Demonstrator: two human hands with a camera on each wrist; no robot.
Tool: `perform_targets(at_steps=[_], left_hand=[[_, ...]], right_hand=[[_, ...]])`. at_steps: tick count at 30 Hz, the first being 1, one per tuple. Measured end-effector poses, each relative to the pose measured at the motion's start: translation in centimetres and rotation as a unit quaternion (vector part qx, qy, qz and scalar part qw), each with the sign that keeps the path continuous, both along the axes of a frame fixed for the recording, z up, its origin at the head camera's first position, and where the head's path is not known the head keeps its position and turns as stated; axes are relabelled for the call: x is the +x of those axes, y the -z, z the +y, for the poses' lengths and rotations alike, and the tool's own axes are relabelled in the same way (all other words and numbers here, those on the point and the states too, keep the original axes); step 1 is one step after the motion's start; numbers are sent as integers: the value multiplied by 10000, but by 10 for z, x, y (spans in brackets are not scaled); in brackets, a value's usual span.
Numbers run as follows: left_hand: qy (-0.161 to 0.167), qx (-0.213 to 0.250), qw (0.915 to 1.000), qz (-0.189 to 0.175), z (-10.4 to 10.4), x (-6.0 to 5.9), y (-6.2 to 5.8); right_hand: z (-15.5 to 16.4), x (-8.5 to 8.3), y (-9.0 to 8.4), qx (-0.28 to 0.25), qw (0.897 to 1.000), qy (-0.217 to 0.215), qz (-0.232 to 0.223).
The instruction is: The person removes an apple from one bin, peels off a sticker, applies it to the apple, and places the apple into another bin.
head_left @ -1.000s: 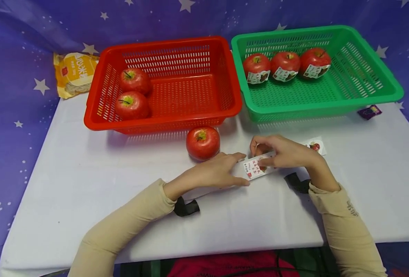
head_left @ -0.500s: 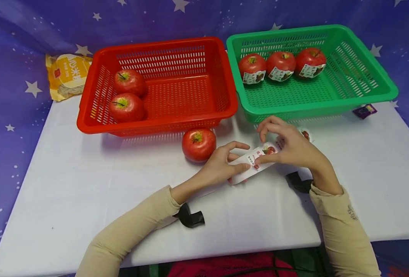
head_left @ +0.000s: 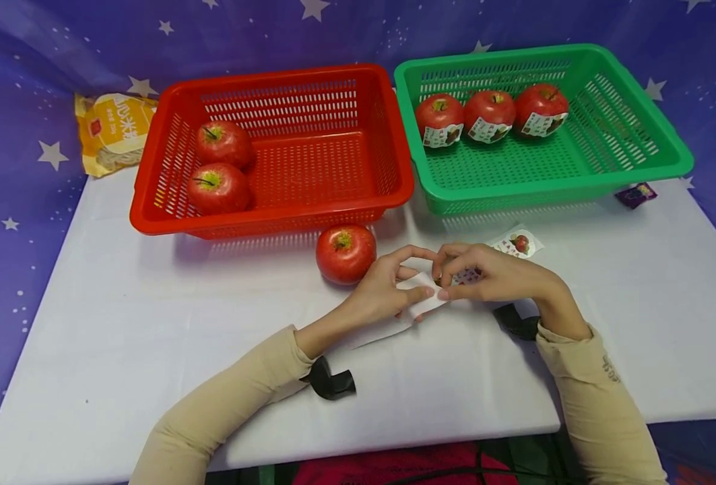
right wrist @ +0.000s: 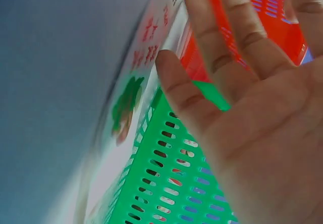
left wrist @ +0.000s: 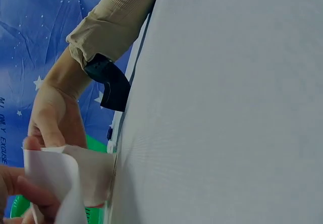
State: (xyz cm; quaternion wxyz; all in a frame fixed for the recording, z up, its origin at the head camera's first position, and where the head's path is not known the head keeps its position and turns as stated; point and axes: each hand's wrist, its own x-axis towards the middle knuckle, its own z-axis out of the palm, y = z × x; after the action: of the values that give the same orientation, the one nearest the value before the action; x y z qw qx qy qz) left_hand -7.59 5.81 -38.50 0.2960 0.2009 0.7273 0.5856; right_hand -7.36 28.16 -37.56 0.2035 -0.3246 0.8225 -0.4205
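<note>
In the head view my left hand [head_left: 382, 286] pinches a strip of printed apple stickers [head_left: 419, 294] between thumb and fingers. The strip bends over there, its white backing facing up. My right hand [head_left: 494, 273] has thumb and index finger pinched at the bent edge, right beside the left fingertips. A printed end of the strip, with an apple picture [head_left: 520, 243], lies on the table beyond the right hand. The left wrist view shows the white backing [left wrist: 53, 176] curled over the left fingers. Just behind my left hand sits a loose red apple [head_left: 346, 254].
A red basket [head_left: 309, 210] with two plain apples stands at the back left. Beside it, a green basket [head_left: 564, 185] holds three apples wearing stickers. A yellow food packet [head_left: 117, 131] lies at far left, a small purple packet [head_left: 636, 195] at right.
The strip, flat and print-up a second ago, is lifted and bent back with its white backing showing. My left hand has gripped it, and my right fingers have come down to the bend.
</note>
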Motion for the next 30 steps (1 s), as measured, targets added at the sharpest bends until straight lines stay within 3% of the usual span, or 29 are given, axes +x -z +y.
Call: perform_targets(at_steps=[2,5,10,13,14,17,19,22,24,25,28,29,30], left_hand=[[17,-56,10000,48,0,0,-1],[101,-101,9999,62,-1,-1,-2],[365,-411,9983,207,-2,0,-1],[441,-646,9963,355,-3,0,1],[445,-731,9955,413,-3,0,2],[495,-965,9925,569,-3,-1,3],[586,-1057,9903,686,-3,-2,4],[674,-1286,9857,857,-4,-3,3],[755,-1522,9806,978,-4,-3,3],[772,-1621,9787,994,-4,-3,3],[847,-1867,9733,1036,-3,-2,2],[878,-1871,9729,1041,-3,-2,3],[902,-1847,9729,1055,-2,-2,3]], right_hand=[[2,-1,-1,-39,10000,-42,-27],[12,-2,-5,16,9995,292,111],[47,-1,-13,166,9853,1643,442],[65,2,-17,-196,9708,2358,409],[70,3,-17,-543,9675,2442,382],[77,5,-19,-1643,9602,2244,270],[79,6,-18,-2232,9564,1878,176],[78,6,-18,-2836,9444,1661,-29],[80,5,-17,-3505,9237,1524,-249],[81,4,-17,-3917,9084,1412,-378],[80,1,-15,-5200,8461,821,-833],[77,0,-14,-5482,8299,505,-911],[73,-2,-13,-5626,8205,194,-998]])
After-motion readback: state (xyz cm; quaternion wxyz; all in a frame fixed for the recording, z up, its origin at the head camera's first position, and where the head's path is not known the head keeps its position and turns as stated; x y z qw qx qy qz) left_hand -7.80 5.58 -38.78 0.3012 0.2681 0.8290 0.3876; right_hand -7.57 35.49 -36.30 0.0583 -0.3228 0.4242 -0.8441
